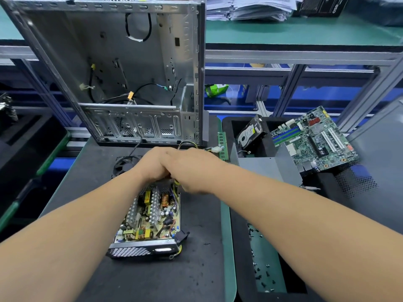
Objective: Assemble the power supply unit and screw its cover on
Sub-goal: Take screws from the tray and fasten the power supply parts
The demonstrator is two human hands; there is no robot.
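PSU (pixel 150 216) sits open on the counter (pixel 196 269), board exposed, just below both hands. Left hand (pixel 152 165) and right hand (pixel 194 171) touch over its far end, fingers curled under; can't tell what they grip. PC case (pixel 122 68) stands beyond them.

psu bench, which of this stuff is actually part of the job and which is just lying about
Part of the job:
open power supply unit
left hand and right hand at its far end
loose screws in the tray
grey metal cover, probably

Just lying about:
computer case
motherboard
hard drive
RAM stick
fan
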